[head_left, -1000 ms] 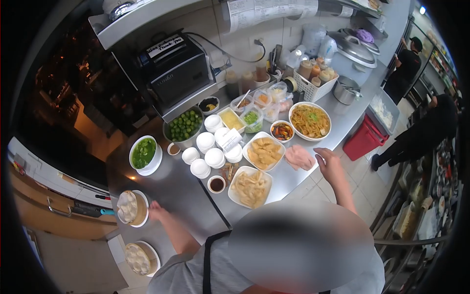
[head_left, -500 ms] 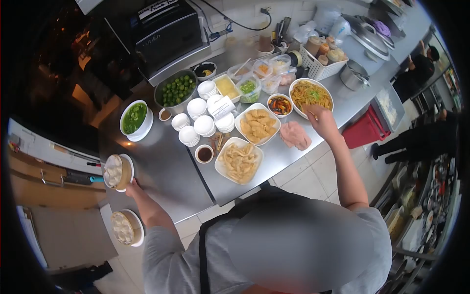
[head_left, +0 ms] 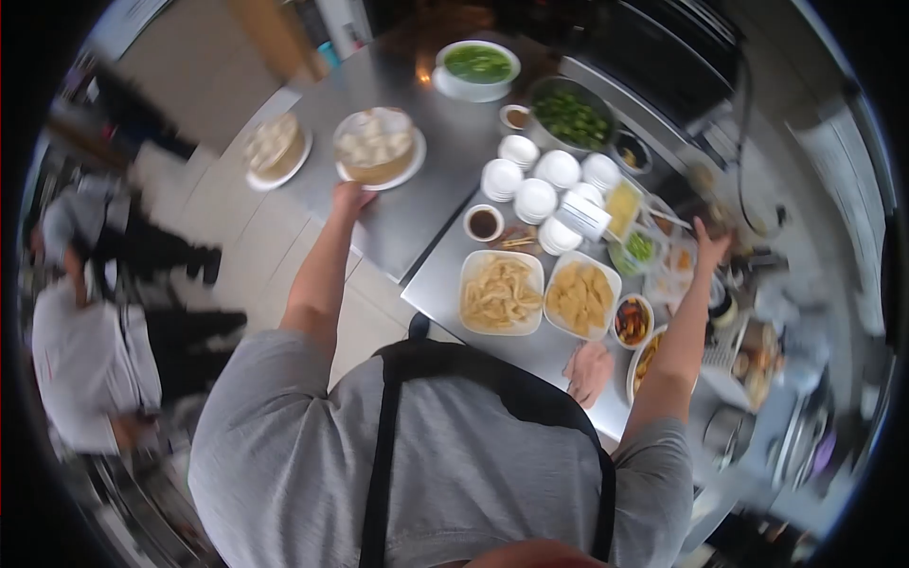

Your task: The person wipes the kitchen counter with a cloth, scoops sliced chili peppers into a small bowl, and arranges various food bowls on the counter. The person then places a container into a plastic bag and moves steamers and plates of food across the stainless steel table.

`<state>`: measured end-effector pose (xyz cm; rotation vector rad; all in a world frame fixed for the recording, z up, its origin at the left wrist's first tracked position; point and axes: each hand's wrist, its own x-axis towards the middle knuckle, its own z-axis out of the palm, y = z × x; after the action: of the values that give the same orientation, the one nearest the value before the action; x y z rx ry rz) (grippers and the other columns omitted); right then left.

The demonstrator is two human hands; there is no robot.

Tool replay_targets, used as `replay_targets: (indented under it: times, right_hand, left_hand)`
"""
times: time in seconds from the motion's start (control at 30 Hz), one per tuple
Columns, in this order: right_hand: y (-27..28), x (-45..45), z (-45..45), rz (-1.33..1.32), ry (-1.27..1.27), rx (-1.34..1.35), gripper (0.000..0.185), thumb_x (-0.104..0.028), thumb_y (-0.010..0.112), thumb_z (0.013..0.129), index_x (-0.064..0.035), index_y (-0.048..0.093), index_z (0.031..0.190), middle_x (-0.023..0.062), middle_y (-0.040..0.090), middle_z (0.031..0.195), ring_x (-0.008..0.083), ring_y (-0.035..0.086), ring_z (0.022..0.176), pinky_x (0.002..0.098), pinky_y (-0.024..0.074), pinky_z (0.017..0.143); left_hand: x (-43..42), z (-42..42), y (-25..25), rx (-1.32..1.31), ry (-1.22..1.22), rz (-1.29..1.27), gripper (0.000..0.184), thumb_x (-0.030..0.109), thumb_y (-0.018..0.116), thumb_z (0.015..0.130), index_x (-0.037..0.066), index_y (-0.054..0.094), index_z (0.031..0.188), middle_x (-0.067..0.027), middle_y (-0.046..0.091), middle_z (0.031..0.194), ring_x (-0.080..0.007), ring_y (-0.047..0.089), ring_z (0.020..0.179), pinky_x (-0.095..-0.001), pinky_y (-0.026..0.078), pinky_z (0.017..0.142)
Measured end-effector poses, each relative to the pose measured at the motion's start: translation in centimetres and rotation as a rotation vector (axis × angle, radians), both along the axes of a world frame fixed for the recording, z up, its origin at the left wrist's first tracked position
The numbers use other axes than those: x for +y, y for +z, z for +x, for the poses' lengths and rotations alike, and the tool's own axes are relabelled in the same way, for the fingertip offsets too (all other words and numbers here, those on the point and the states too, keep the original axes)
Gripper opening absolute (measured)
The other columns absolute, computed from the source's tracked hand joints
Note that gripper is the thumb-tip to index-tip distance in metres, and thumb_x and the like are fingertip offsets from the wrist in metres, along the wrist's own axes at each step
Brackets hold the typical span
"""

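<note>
Faint lines of print cross a white slip (head_left: 587, 215) lying over stacked white containers (head_left: 536, 201) on the steel counter (head_left: 407, 227), yet through the head camera I cannot read a single word or number on it. On the dark machine (head_left: 653, 66) at upper right I make out no lettering, and blur leaves me no legible label on the bottles (head_left: 759, 363) at lower right.

At left, two steamers (head_left: 379, 168) on two plates (head_left: 420, 157), and two people (head_left: 95, 364). Far, one greens bowl (head_left: 475, 93), one pot (head_left: 544, 135). Mid-scene, seven white stacks (head_left: 536, 201), two sauce cups (head_left: 468, 227) nearby. Near, two square dishes (head_left: 463, 298). At right, one pepper bowl (head_left: 616, 322), one noodle bowl (head_left: 632, 374).
</note>
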<state>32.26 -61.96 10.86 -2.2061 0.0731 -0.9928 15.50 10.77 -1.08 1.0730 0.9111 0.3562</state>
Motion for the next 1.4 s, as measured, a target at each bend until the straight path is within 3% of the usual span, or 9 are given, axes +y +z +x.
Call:
replay_targets:
  times: [0.27, 0.4, 0.5, 0.63, 0.73, 0.93, 1.07, 1.17, 1.4]
  right_hand:
    - [0.4, 2.8, 3.1, 0.17, -0.192, 0.153, 0.092, -0.041, 0.079, 0.053, 0.0074, 0.036, 0.119, 0.026, 0.043, 0.12, 0.0357, 0.041, 0.112, 0.039, 0.0338, 0.094]
    - [1.6, 2.6, 0.4, 0.187, -0.251, -0.233, 0.08, -0.037, 0.079, 0.057, 0.0063, 0.04, 0.113, 0.023, 0.049, 0.11, 0.0342, 0.05, 0.1, 0.04, 0.0399, 0.087]
    - [7.9, 6.2, -7.3, 0.134, -0.307, -0.228, 0.079, -0.034, 0.08, 0.057, 0.0055, 0.04, 0.112, 0.0213, 0.051, 0.107, 0.031, 0.052, 0.097, 0.0386, 0.0409, 0.086]
    - [12.3, 10.6, -15.2, 0.16, -0.033, -0.216, 0.066, -0.026, 0.075, 0.066, 0.0041, 0.04, 0.114, 0.0182, 0.05, 0.111, 0.0247, 0.051, 0.098, 0.0359, 0.0403, 0.087]
    - [13.1, 15.8, -19.4, 0.256, 0.332, 0.079, 0.062, -0.019, 0.069, 0.071, 0.0007, 0.038, 0.121, 0.0137, 0.049, 0.113, 0.0213, 0.048, 0.101, 0.0324, 0.0368, 0.089]
    - [12.2, 35.0, -19.8, 0.015, 0.946, 0.537, 0.065, -0.019, 0.07, 0.065, -0.0044, 0.042, 0.122, 0.0136, 0.052, 0.113, 0.0237, 0.052, 0.101, 0.0326, 0.0386, 0.088]
    - [8.5, 43.4, -17.4, -0.535, 0.925, 0.515, 0.059, -0.021, 0.071, 0.062, -0.0043, 0.047, 0.114, 0.0189, 0.053, 0.109, 0.0341, 0.052, 0.098, 0.0393, 0.0416, 0.084]
    - [7.3, 47.4, -17.3, -0.964, 0.9, 0.471, 0.051, -0.022, 0.07, 0.064, -0.0053, 0.049, 0.107, 0.0151, 0.055, 0.097, 0.0316, 0.054, 0.091, 0.0395, 0.0431, 0.079]
    - [7.6, 48.6, -15.0, -1.083, 0.784, 0.52, 0.052, -0.016, 0.071, 0.06, -0.0066, 0.049, 0.106, 0.0119, 0.056, 0.093, 0.0289, 0.055, 0.09, 0.0393, 0.0439, 0.076]
  left_hand:
    - [-4.1, -9.9, 3.6, 0.169, -0.142, 0.021, 0.031, -0.003, 0.052, 0.072, -0.001, 0.045, 0.101, -0.0123, 0.057, 0.078, -0.0203, 0.06, 0.058, -0.0343, 0.056, 0.052]
    - [-4.4, -10.7, 4.9, 0.212, -0.216, 0.049, 0.036, -0.003, 0.052, 0.071, -0.001, 0.042, 0.105, -0.0124, 0.057, 0.08, -0.0201, 0.06, 0.058, -0.0346, 0.056, 0.053]
    - [-4.0, -10.3, 5.4, 0.249, -0.295, 0.031, 0.038, -0.003, 0.05, 0.072, 0.001, 0.04, 0.108, -0.0119, 0.057, 0.079, -0.0208, 0.06, 0.059, -0.0346, 0.056, 0.054]
    - [-2.8, -9.7, 6.6, 0.284, -0.403, 0.037, 0.041, -0.003, 0.05, 0.073, 0.004, 0.038, 0.112, -0.0117, 0.057, 0.079, -0.0223, 0.061, 0.062, -0.0343, 0.056, 0.056]
    - [-1.3, -8.9, 5.7, 0.206, -0.464, -0.008, 0.043, -0.001, 0.05, 0.074, 0.004, 0.037, 0.115, -0.0113, 0.057, 0.08, -0.0226, 0.062, 0.063, -0.0346, 0.056, 0.056]
    - [-0.3, -9.1, 6.6, 0.168, -0.536, 0.018, 0.046, 0.004, 0.054, 0.074, 0.003, 0.04, 0.117, -0.0113, 0.059, 0.082, -0.0193, 0.062, 0.066, -0.0296, 0.054, 0.058]
    - [1.8, -10.8, 6.8, 0.112, -0.561, 0.077, 0.045, 0.007, 0.057, 0.073, 0.002, 0.043, 0.115, -0.0109, 0.06, 0.086, -0.0186, 0.061, 0.069, -0.0284, 0.052, 0.059]
    - [4.2, -12.4, 7.1, 0.11, -0.608, 0.099, 0.037, 0.012, 0.052, 0.079, 0.003, 0.043, 0.114, -0.0107, 0.06, 0.089, -0.0182, 0.061, 0.075, -0.029, 0.051, 0.066]
    - [7.3, -14.3, 7.6, 0.127, -0.591, 0.131, 0.031, 0.013, 0.047, 0.082, 0.002, 0.046, 0.111, -0.0101, 0.059, 0.094, -0.018, 0.06, 0.08, -0.0294, 0.05, 0.07]
